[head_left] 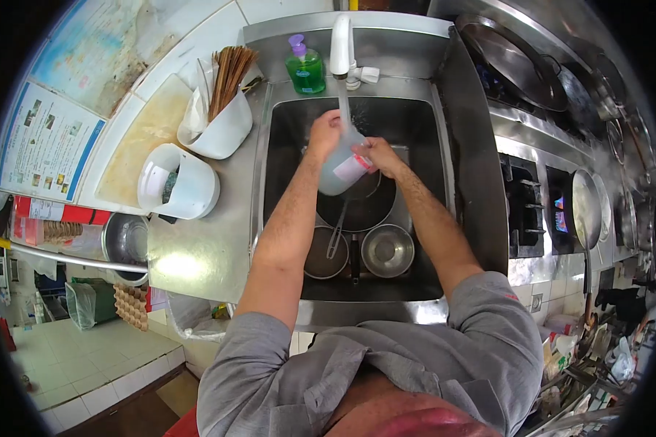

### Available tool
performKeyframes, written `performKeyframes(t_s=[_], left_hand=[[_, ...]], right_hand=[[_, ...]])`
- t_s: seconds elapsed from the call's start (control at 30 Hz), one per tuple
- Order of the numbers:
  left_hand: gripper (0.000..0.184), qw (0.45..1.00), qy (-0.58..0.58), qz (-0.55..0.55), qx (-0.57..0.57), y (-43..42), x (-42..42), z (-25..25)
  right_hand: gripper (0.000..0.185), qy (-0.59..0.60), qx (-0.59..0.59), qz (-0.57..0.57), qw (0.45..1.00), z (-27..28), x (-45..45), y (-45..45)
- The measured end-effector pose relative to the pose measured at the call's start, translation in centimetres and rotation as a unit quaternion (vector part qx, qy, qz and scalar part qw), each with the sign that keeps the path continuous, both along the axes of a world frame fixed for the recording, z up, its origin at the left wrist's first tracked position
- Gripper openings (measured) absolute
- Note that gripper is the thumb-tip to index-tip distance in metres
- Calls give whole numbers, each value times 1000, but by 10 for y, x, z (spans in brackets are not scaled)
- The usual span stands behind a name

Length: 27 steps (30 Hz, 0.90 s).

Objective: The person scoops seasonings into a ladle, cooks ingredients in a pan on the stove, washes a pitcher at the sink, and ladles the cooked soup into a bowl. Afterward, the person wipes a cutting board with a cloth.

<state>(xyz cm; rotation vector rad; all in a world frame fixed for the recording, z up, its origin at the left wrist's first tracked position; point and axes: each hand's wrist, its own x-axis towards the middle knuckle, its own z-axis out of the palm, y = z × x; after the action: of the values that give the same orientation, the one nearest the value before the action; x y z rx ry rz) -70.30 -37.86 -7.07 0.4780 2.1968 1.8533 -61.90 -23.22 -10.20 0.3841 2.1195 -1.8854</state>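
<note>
Over the sink (279, 197), my left hand (325, 134) and my right hand (381, 155) grip a translucent plastic container (333, 179) from both sides near its top. It is tilted and carries a pink and white label. Water runs from the white tap (340, 45) onto its upper end, with some spray beside it. Beneath it in the sink lie a dark frying pan (383, 206), a small metal pot (388, 250) and another round pan (325, 264). A long-handled metal utensil (334, 244) rests across the pans. My fingertips are partly hidden by the container and water.
A green soap bottle (305, 73) with a purple pump stands behind the sink. To the left are two white tubs, one holding a scourer (170, 187), the other a bundle of brown sticks (231, 76). On the right, a pan (585, 207) sits on the stove by a lit blue flame.
</note>
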Motion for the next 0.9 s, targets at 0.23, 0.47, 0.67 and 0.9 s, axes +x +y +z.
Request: performKeyframes(t_s=[0.23, 0.47, 0.67, 0.9], left_hand=[[25, 948, -291, -25, 125, 13, 6, 24], [43, 944, 86, -279, -151, 14, 4, 8], [33, 849, 188, -211, -447, -25, 39, 6], [19, 796, 325, -296, -416, -44, 82, 17]], right_hand=[[41, -82, -355, -140, 921, -31, 45, 8], [23, 113, 217, 28, 969, -23, 20, -9], [21, 173, 398, 163, 886, 49, 26, -10], [78, 139, 337, 206, 908, 74, -10, -4]])
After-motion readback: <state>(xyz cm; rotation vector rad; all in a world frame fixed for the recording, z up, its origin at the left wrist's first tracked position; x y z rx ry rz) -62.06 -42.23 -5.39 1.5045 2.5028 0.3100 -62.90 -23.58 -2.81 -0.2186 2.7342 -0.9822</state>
